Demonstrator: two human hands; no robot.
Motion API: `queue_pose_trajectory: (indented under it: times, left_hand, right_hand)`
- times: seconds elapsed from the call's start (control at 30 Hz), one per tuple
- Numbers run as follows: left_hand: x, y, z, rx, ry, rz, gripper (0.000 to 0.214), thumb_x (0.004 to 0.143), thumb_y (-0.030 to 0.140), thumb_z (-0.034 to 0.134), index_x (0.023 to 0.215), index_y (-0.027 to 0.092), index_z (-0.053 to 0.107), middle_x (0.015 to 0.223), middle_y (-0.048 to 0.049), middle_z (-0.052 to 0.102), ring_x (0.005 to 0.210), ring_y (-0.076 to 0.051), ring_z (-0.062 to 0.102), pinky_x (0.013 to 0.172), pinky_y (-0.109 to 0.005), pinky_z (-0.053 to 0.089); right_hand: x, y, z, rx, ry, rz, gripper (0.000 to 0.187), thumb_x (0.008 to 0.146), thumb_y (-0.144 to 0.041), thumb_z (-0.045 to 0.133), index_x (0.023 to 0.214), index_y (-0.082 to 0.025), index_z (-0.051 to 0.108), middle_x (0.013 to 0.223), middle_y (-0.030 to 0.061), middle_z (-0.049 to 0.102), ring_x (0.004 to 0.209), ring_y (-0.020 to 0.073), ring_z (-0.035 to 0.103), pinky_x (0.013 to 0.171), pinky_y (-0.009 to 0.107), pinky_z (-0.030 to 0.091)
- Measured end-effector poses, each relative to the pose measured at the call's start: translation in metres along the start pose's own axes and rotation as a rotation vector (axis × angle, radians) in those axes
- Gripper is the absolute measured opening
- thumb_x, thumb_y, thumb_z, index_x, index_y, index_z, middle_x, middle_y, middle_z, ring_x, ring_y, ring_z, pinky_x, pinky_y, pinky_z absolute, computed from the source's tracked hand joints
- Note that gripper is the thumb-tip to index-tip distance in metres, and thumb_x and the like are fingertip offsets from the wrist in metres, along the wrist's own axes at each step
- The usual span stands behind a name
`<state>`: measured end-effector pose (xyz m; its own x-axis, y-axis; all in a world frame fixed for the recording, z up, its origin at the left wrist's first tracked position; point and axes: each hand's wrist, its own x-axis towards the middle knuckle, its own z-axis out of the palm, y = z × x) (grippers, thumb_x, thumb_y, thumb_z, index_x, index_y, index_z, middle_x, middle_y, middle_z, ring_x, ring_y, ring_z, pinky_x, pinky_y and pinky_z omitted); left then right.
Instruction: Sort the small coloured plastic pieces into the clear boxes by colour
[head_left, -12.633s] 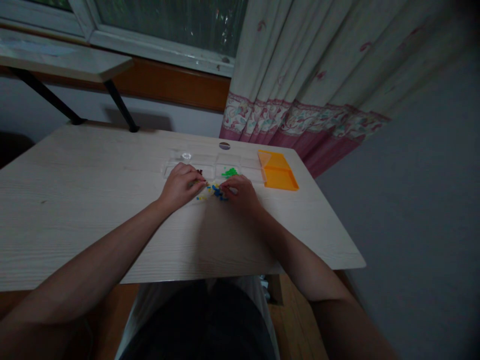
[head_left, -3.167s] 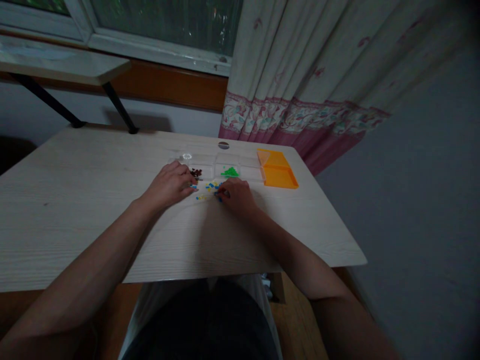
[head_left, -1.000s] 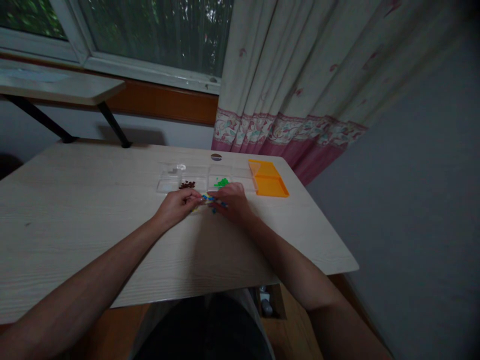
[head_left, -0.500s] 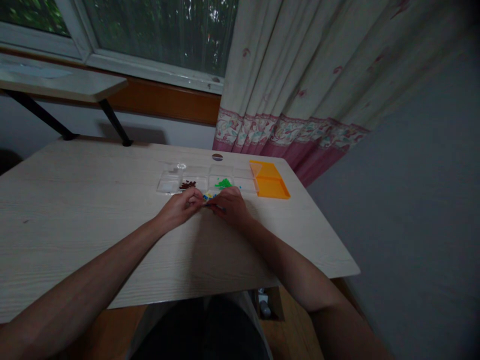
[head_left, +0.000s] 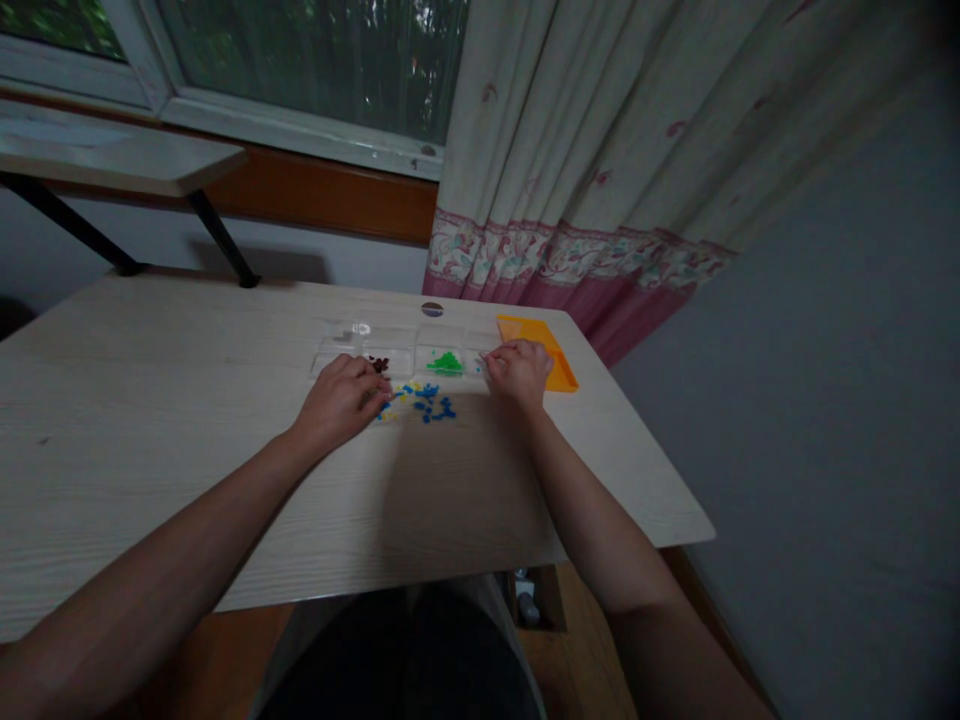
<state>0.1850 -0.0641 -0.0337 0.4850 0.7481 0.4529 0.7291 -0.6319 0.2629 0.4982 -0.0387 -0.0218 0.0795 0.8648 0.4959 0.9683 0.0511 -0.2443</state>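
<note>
A small heap of blue and yellow beads [head_left: 425,403] lies loose on the pale wooden table [head_left: 187,420]. Behind it stands a clear tray [head_left: 397,352] with several compartments; one holds dark red beads [head_left: 379,364], another green beads [head_left: 446,363]. My left hand [head_left: 339,396] rests curled at the left edge of the loose heap, fingertips pinched near the dark red beads. My right hand [head_left: 519,369] is over the tray's right end, fingers pinched together; what they hold is too small to make out.
An orange lid [head_left: 551,350] lies right of the tray, partly under my right hand. A round dark cap [head_left: 432,309] sits in the tabletop behind the tray. A curtain [head_left: 600,180] hangs past the table's far right corner. A second table [head_left: 112,165] stands by the window.
My right hand has left the loose heap and moved right and back to the tray's right end. The blue beads it covered now show. My left hand slid slightly left.
</note>
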Motion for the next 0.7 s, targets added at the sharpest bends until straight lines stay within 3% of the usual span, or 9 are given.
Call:
queue_pose_trajectory:
  times: [0.23, 0.7]
  left_hand:
    - [-0.002, -0.007, -0.001, 0.04, -0.076, 0.034, 0.024, 0.092, 0.044, 0.062, 0.099, 0.023, 0.073, 0.095, -0.0076, 0.063, 0.093, -0.026, 0.052, 0.084, -0.04, 0.041]
    - [0.001, -0.002, -0.002, 0.032, -0.12, 0.04, 0.024, 0.095, 0.04, 0.057, 0.088, 0.021, 0.069, 0.091, -0.0078, 0.063, 0.093, -0.025, 0.052, 0.086, -0.038, 0.04]
  right_hand:
    - [-0.001, 0.005, 0.007, -0.035, 0.001, 0.049, 0.034, 0.096, -0.045, 0.053, 0.093, -0.023, 0.079, 0.111, 0.0103, 0.068, 0.111, 0.029, 0.047, 0.092, 0.044, 0.03]
    - [-0.003, 0.006, 0.013, -0.085, -0.043, 0.052, 0.034, 0.095, -0.041, 0.053, 0.091, -0.02, 0.078, 0.111, 0.0113, 0.07, 0.11, 0.0282, 0.048, 0.092, 0.042, 0.032]
